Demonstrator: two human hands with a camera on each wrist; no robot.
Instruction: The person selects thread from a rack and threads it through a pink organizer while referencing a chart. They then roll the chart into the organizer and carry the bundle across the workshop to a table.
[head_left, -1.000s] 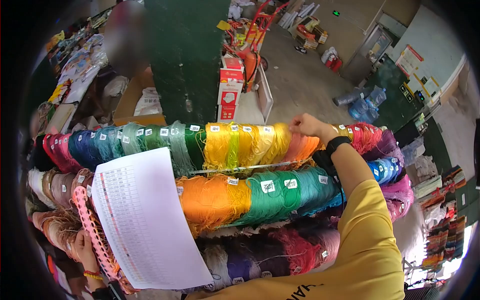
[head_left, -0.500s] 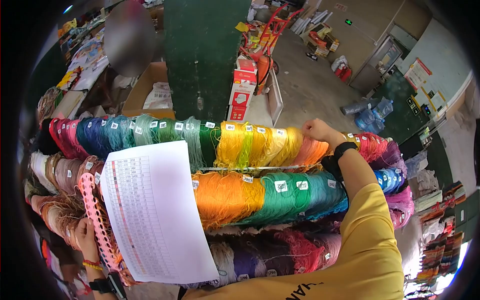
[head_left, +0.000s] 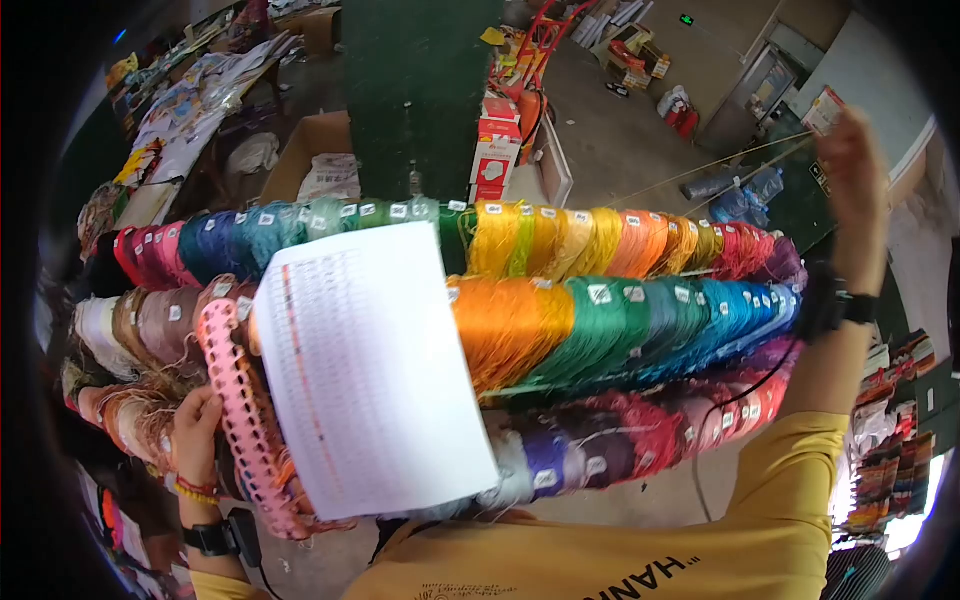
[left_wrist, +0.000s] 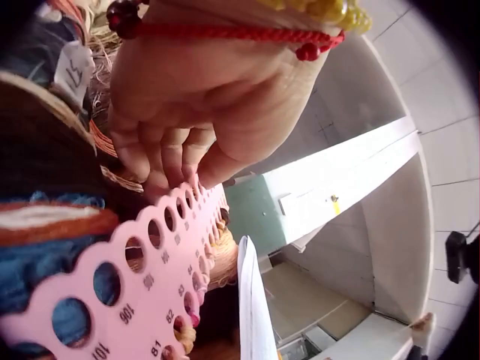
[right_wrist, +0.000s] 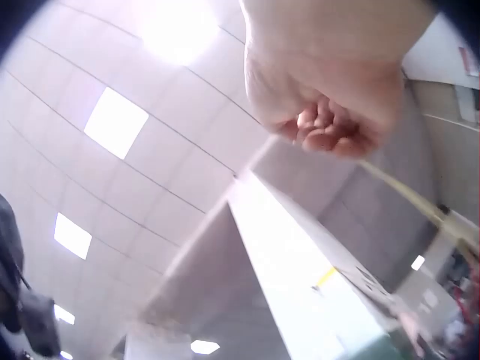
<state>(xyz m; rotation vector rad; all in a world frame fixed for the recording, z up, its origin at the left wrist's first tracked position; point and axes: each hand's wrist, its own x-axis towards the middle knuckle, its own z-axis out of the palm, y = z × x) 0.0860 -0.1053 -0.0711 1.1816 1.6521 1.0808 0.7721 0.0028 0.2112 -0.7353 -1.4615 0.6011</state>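
My left hand (head_left: pixel 197 440) pinches the edge of a long pink thread card (head_left: pixel 225 375) with rows of holes. Numbers beside the holes show in the left wrist view, with coloured threads hanging along the far edge. A white sheet (head_left: pixel 370 390) printed with a table lies against the card, over the yarn rack. High at the right, my right hand (head_left: pixel 852 165) is raised with its fingers curled into a fist. Pale yellow thread (right_wrist: pixel 405 190) runs taut from the fist; in the head view the strands slant down toward the yellow skeins (head_left: pixel 490 245) on the top row.
Labelled skeins hang in three rows, among them orange (head_left: pixel 510 345) and green (head_left: pixel 600 330) ones in the middle row. Behind the rack stand a dark green pillar (head_left: pixel 410 90), stacked red-and-white boxes (head_left: pixel 495 150) and an open carton (head_left: pixel 315 150). Water bottles (head_left: pixel 745 200) lie on the floor.
My right hand has left the top row by the yellow and orange skeins and swung up and right, drawing out yellow thread. The left hand keeps its pinch on the thread card.
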